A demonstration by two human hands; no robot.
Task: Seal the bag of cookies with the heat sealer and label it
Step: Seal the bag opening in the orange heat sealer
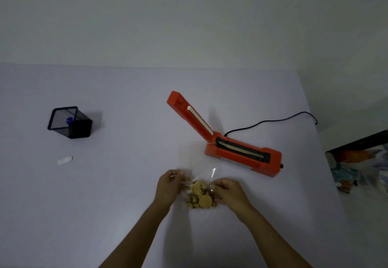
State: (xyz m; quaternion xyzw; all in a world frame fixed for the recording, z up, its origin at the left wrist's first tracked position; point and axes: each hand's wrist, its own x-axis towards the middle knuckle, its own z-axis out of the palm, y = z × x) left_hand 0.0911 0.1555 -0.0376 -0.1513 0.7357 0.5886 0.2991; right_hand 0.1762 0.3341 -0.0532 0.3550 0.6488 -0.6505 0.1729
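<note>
on table, both hands gripping cookie bag, no legible writing

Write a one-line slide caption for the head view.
Both hands, left hand and right hand, hold the clear cookie bag near the open orange heat sealer; label lies apart.

A single view is provided, taken from a camera worn on the head. The scene is looked at from above, forward and steeply downward, across a pale table toward a plain wall at the far side. Wide-angle distortion is noted: the table edges are bowed. Both forearms are seen entering from the bottom edge, so the near part of the table is viewed closely, while the far edge is seen well off. No second view is supplied, so no shared area is recorded.
</note>
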